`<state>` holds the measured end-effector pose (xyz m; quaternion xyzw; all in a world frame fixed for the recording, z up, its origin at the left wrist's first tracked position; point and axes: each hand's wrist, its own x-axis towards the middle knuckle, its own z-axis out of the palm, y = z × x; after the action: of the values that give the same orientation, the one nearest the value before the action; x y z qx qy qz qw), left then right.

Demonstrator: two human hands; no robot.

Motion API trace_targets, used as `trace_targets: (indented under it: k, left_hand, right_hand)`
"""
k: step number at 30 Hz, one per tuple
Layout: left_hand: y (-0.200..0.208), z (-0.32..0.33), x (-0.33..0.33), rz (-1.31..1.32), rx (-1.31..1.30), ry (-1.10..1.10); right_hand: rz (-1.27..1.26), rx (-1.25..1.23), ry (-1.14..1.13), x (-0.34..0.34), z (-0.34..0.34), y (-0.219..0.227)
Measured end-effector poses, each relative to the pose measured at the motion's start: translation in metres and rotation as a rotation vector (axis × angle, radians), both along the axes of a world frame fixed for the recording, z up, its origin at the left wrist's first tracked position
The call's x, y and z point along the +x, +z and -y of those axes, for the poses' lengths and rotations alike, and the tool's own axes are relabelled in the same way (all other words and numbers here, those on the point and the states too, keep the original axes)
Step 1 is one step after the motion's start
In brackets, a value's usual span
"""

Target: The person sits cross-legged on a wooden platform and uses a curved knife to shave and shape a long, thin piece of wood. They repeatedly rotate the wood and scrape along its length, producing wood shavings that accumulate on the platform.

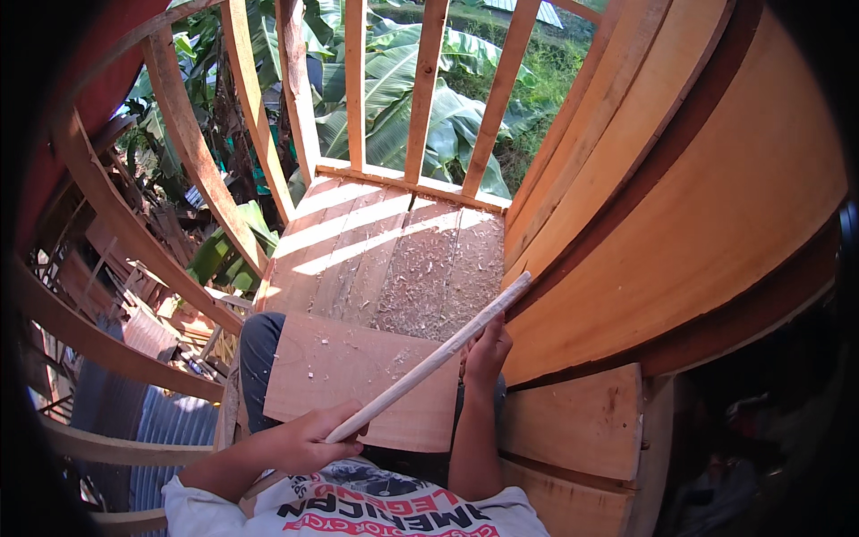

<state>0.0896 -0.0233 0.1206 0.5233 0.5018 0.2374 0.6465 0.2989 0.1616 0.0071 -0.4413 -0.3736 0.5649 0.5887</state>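
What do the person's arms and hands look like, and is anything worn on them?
The left hand and right hand are bare, with no gloves or watch showing. The forearms are uncovered, emerging from a pale shirt with black and red print.

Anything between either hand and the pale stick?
Nothing visible: the left hand grips the pale stick at its lower end, the right hand nearer its upper end. The board lies beneath, not in between.

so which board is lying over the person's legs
The brownish board directly beneath the slanted stick; it lies across the legs. The floor boards are beyond it, and the two short boards are off to the right.
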Motion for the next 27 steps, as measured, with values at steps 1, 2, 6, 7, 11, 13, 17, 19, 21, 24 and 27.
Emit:
trace_targets:
  k: [1,2,6,7,11,13,17,19,21,24,27]
  left_hand:
    - [0.002,0.000,-0.002,-0.003,-0.010,-0.014]
    - [0.004,-0.001,-0.003,-0.005,-0.020,-0.030]
    - [0.002,-0.003,-0.006,-0.007,-0.025,-0.074]
    - [0.001,-0.004,-0.006,0.033,-0.006,-0.072]
    - [-0.001,-0.007,-0.009,0.092,-0.003,-0.038]
    - [-0.001,-0.012,-0.010,0.107,-0.050,-0.015]
    - [0.002,-0.023,-0.007,0.166,-0.125,0.005]
    - [-0.001,-0.027,-0.009,0.226,-0.183,-0.004]
    - [-0.009,-0.030,-0.015,0.338,-0.290,-0.024]
    - [-0.018,-0.033,-0.010,0.462,-0.265,-0.007]
    - [-0.017,-0.036,-0.009,0.472,-0.305,-0.022]
  right_hand:
    - [0.176,0.179,0.006,-0.001,0.004,-0.003]
    - [0.351,0.359,0.008,-0.002,0.013,-0.007]
    - [0.003,-0.102,0.081,-0.003,0.029,0.001]
    - [-0.160,-0.293,0.052,0.000,0.025,-0.004]
    - [-0.359,-0.442,0.153,0.008,0.028,-0.020]
    - [-0.389,-0.456,0.160,0.005,0.031,-0.015]
    - [-0.389,-0.451,0.154,0.001,0.033,-0.020]
    - [-0.388,-0.449,0.148,-0.002,0.037,-0.017]
    - [-0.400,-0.438,0.154,-0.003,0.040,-0.016]
    - [-0.403,-0.388,0.171,-0.005,0.050,-0.011]
    - [-0.331,-0.246,0.271,-0.003,0.060,0.001]
